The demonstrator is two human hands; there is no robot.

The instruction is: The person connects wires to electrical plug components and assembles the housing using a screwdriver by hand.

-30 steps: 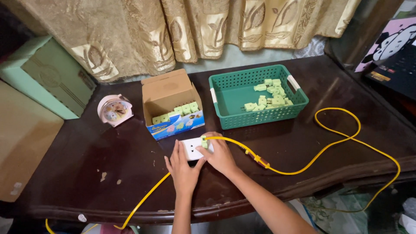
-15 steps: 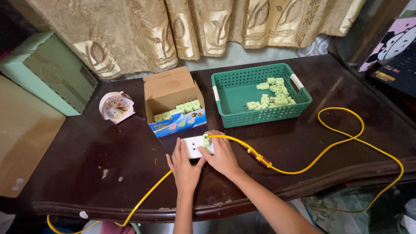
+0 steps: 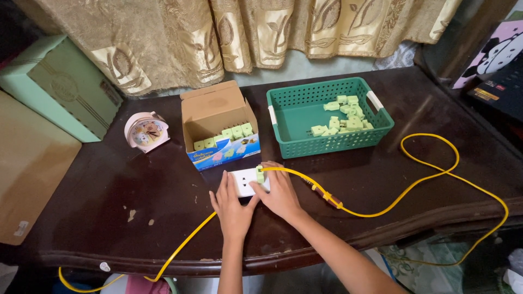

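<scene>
The right hand's fingers pinch a small pale green plug seated at the end of a white, smooth plastic power strip. The left hand lies flat, fingers spread and holding nothing, pressing the strip's near edge against the dark, scuffed wooden surface. A glossy yellow cord loops away rightward. Just beyond stand an open cardboard box and a green perforated plastic basket, both holding more green plugs.
</scene>
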